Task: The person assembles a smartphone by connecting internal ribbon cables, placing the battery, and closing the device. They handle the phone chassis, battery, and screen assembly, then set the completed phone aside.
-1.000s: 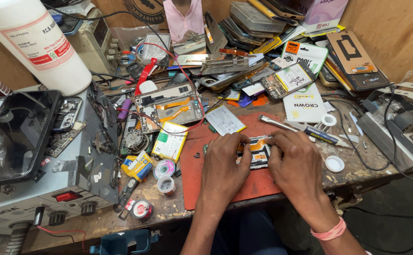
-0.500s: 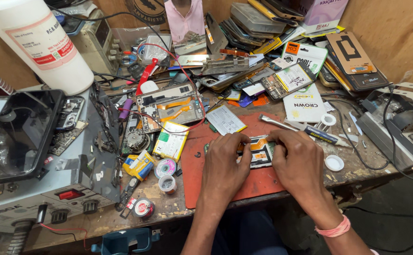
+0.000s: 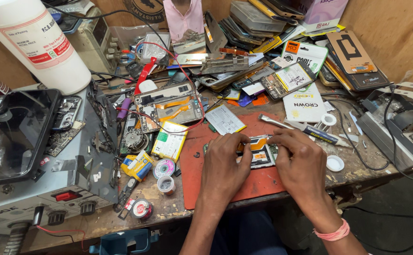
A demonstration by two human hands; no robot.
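Both hands hold as before: left hand (image 3: 225, 163) and right hand (image 3: 297, 158) fingers stay pinched on the opened phone (image 3: 259, 152) at the red mat's (image 3: 225, 189) twelve o'clock edge.

We record both forearms reaching up from the lower edge, bare to the wrists. Our left hand (image 3: 223, 163) lies knuckles-up, fingers curled, fingertips pressed down. Our right hand (image 3: 301, 158) mirrors it close beside, fingers bent inward, thumb tucked; a pink band circles that wrist.

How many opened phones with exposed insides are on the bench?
2: one opened phone on the red mat under both hands, another opened phone behind it. Clutter may hide others.
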